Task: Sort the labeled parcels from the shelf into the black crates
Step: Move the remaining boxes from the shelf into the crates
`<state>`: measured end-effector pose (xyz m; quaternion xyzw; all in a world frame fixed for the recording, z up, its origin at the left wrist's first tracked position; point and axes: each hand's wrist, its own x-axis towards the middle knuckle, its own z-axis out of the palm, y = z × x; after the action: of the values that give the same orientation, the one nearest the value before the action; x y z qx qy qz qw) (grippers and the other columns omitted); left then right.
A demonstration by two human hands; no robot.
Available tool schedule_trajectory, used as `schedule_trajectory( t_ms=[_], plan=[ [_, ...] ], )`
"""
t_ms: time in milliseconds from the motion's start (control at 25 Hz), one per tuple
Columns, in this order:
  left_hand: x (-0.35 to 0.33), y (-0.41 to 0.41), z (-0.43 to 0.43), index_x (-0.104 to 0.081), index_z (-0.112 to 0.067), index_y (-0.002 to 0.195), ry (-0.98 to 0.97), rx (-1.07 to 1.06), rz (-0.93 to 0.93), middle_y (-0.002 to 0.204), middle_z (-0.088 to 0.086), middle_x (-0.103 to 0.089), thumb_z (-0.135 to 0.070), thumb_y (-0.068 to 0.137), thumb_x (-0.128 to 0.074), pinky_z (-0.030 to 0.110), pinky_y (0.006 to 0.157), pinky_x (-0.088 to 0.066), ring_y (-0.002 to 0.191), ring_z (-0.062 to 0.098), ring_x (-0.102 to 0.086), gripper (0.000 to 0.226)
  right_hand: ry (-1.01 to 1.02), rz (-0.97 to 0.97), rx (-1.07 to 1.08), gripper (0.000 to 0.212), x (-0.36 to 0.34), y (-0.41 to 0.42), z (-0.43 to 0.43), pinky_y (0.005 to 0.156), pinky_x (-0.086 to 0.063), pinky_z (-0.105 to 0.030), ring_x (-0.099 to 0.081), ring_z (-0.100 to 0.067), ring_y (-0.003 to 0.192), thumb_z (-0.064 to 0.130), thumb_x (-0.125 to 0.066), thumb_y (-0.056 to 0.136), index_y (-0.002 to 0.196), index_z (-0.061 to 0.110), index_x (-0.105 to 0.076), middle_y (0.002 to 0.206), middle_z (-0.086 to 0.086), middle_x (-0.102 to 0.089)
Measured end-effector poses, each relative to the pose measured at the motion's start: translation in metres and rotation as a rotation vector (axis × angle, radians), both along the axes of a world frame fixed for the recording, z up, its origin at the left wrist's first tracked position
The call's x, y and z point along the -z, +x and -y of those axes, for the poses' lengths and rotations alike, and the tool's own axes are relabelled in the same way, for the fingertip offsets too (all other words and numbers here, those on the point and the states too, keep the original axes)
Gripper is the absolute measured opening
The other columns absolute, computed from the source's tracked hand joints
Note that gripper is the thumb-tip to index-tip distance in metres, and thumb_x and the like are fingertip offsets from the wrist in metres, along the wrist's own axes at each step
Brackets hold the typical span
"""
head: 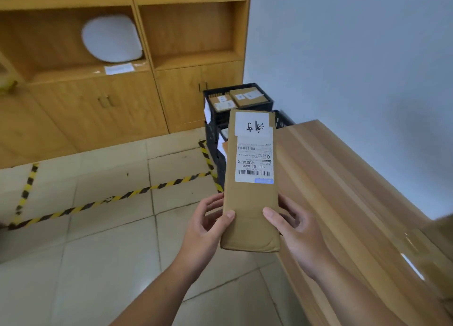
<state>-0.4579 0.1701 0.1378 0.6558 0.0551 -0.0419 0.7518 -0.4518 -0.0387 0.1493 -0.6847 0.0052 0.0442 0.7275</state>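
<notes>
Head: parcel [252,198] between both hands [206,230] [297,235]

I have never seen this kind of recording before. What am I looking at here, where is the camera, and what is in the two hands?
There is no machine here. This is one picture from a camera worn on a person's head, looking forward and down, and the hands are that person's own. The left hand and the right hand together grip the lower end of a long cardboard parcel, with the thumbs on its front. Its white label appears upside down to the camera. Behind it stand black crates; the top one holds other labeled parcels. To the left is a wooden shelf with a white parcel in it. To the right is a wooden table. Yellow-and-black tape marks the floor.
</notes>
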Motion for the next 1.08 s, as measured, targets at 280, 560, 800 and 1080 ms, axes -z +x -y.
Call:
schedule_trajectory(
  t_ms=[280, 560, 800, 1080],
  plan=[
    [0.010, 0.031, -0.036, -0.063, -0.036, 0.125, 0.021, -0.160, -0.017, 0.118, -0.019, -0.069, -0.054, 0.074, -0.074, 0.021, 0.082, -0.056, 0.113, 0.004, -0.065, 0.056, -0.039, -0.021, -0.128, 0.047, 0.012, 0.060, -0.039, 0.097, -0.057, -0.028, -0.068, -0.012, 0.121, 0.028, -0.074, 0.089, 0.135, 0.022, -0.066, 0.130, 0.008, -0.072],
    [0.015, 0.104, -0.038, -0.063, -0.041, 0.125, 0.085, -0.277, -0.080, 0.119, -0.016, -0.069, -0.044, 0.088, -0.075, 0.025, 0.080, -0.058, 0.112, 0.006, -0.065, 0.038, -0.065, -0.016, -0.185, 0.063, 0.028, 0.157, -0.048, 0.101, -0.055, -0.033, -0.065, -0.008, 0.123, 0.040, -0.080, 0.080, 0.137, 0.019, -0.066, 0.130, 0.010, -0.071],
    [0.004, 0.164, -0.039, -0.063, -0.039, 0.126, 0.123, -0.318, -0.076, 0.123, -0.013, -0.068, -0.036, 0.096, -0.069, 0.024, 0.078, -0.057, 0.112, 0.007, -0.065, 0.031, -0.012, 0.016, -0.228, 0.053, 0.022, 0.223, -0.053, 0.095, -0.057, -0.026, -0.069, -0.008, 0.116, 0.033, -0.078, 0.082, 0.131, 0.018, -0.069, 0.121, 0.011, -0.075],
    [0.002, 0.215, -0.065, -0.063, -0.038, 0.123, 0.116, -0.356, -0.087, 0.114, -0.020, -0.069, -0.030, 0.097, -0.067, 0.024, 0.077, -0.057, 0.108, 0.004, -0.066, 0.028, -0.013, 0.007, -0.270, 0.050, 0.016, 0.278, -0.078, 0.084, -0.058, -0.018, -0.069, -0.004, 0.114, 0.027, -0.078, 0.086, 0.134, 0.022, -0.067, 0.121, 0.015, -0.075]
  ],
)
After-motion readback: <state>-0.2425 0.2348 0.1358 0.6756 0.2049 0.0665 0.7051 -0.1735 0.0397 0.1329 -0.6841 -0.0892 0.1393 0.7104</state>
